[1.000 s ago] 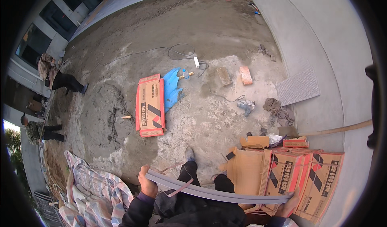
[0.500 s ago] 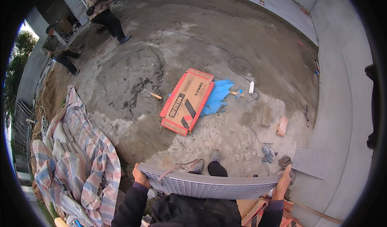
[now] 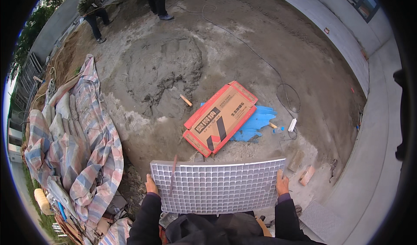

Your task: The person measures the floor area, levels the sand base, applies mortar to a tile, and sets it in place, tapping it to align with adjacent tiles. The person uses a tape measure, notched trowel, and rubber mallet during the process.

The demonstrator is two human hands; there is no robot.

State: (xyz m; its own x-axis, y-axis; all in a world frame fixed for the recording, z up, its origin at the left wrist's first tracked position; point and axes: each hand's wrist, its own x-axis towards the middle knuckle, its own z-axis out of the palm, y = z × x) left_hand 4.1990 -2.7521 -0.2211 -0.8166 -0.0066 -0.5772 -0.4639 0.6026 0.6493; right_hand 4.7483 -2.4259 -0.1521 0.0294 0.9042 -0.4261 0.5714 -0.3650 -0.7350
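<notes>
I carry a grey rectangular tile (image 3: 217, 186) by its two short ends, its gridded back toward me. My left hand (image 3: 152, 185) grips the left end and my right hand (image 3: 282, 184) the right end. A thin strap lies across the tile's left part. Beyond it, a red-edged cardboard box (image 3: 219, 119) lies on blue plastic (image 3: 256, 125) on the rough concrete ground. A wet mortar pile (image 3: 160, 69) with a wooden-handled trowel (image 3: 186, 100) is farther forward, left of the box.
A crumpled striped tarp (image 3: 93, 158) covers things at left. Two workers (image 3: 90, 16) (image 3: 154, 1) stand at the upper left. A cable (image 3: 260, 58), two bricks (image 3: 296, 160) (image 3: 307, 174) and another tile (image 3: 320, 220) lie rightward, beside a grey wall (image 3: 373, 145).
The tile has turned from edge-up to showing its gridded back, and both hands moved with it. My view has swung rightward across the ground, bringing the mortar and tarp toward the middle.
</notes>
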